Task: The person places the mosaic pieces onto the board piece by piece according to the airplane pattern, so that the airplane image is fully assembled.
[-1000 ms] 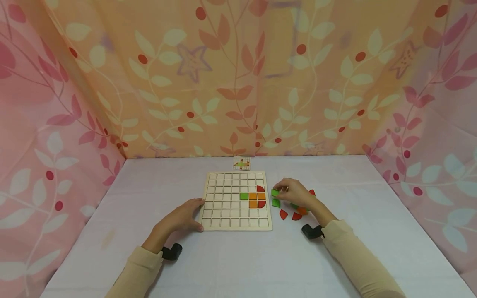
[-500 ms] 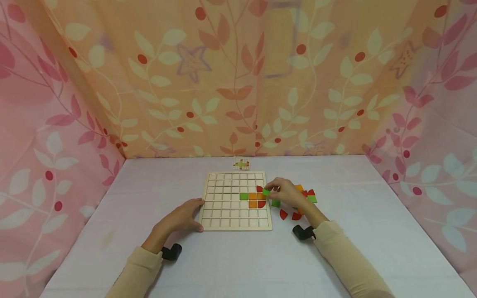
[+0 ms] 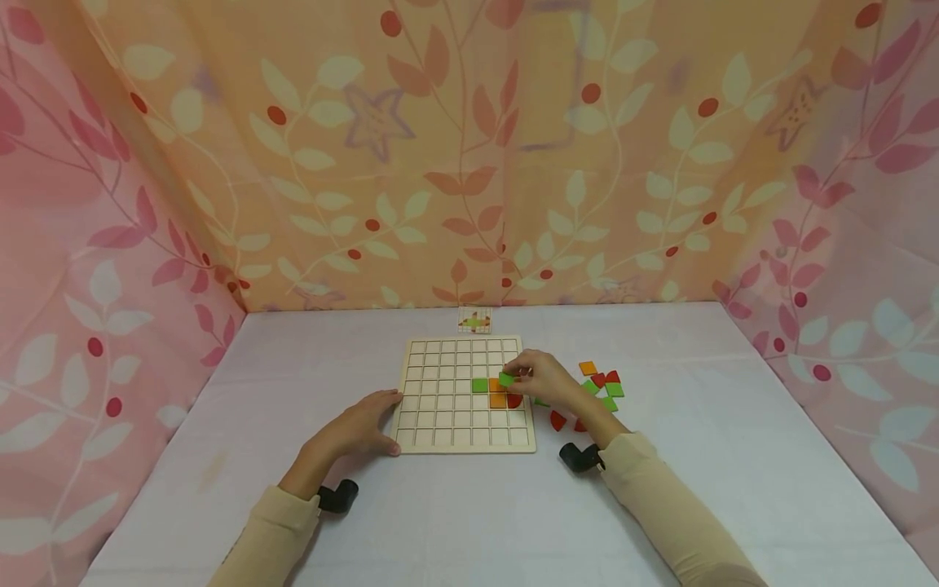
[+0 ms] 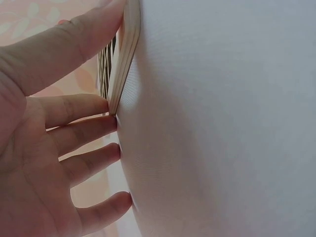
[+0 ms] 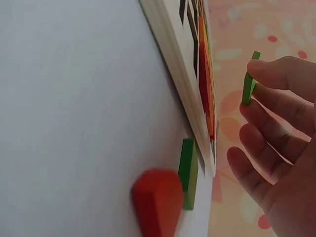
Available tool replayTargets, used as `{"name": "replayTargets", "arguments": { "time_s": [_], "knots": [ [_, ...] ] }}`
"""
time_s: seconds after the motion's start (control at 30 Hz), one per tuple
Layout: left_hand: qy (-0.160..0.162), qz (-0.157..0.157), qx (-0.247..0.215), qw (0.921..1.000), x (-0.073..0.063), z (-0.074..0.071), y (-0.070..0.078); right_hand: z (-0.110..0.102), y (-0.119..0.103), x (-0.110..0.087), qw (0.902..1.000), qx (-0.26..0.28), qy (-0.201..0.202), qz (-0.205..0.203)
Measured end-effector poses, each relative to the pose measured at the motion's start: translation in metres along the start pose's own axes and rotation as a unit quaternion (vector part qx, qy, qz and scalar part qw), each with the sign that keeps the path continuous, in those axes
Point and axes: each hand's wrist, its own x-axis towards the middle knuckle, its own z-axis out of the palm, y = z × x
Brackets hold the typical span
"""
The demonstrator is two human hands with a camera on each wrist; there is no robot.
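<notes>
A wooden grid board (image 3: 440, 424) lies flat on the table. My left hand (image 3: 359, 424) touches its left edge with thumb and fingertips, the fingers fairly straight and spread. Between thumb and fingers, my right hand (image 3: 546, 379) pinches a green square tile (image 5: 250, 81), raised over the board's right part. Below it on the grid sit another green square (image 3: 480, 386), orange squares (image 3: 498, 400) and a red quarter-circle tile (image 3: 514, 401). The right hand partly covers the tiles there. In the right wrist view, a green tile (image 5: 186, 173) lies on the table beside the board's edge.
Right of the board lie loose tiles: an orange square (image 3: 588, 368), several green ones (image 3: 614, 390) and red quarter circles (image 3: 558, 421). A small pattern card (image 3: 475, 320) lies behind the board. Floral curtains (image 3: 469, 163) enclose the back and sides of the white table (image 3: 455, 522).
My right hand has carried the green square tile left, from the loose tiles to above the board, uncovering more of the pile. The left hand has stayed at the board's edge.
</notes>
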Motion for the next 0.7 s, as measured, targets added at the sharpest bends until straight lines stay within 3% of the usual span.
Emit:
{"name": "replayTargets", "arguments": {
  "time_s": [0.23, 0.5, 0.7],
  "knots": [
    [-0.001, -0.003, 0.003, 1.0, 0.0, 0.0, 0.001, 0.008, -0.006, 0.005, 0.999, -0.034, -0.009, -0.026],
    [-0.004, -0.006, 0.002, 1.0, 0.0, 0.0, 0.001, 0.017, -0.018, 0.007, 0.998, -0.056, -0.023, -0.019],
    [-0.004, -0.01, 0.001, 0.9999, 0.002, 0.002, -0.001, 0.023, -0.022, 0.009, 0.9951, -0.084, -0.034, -0.039]
  ]
}}
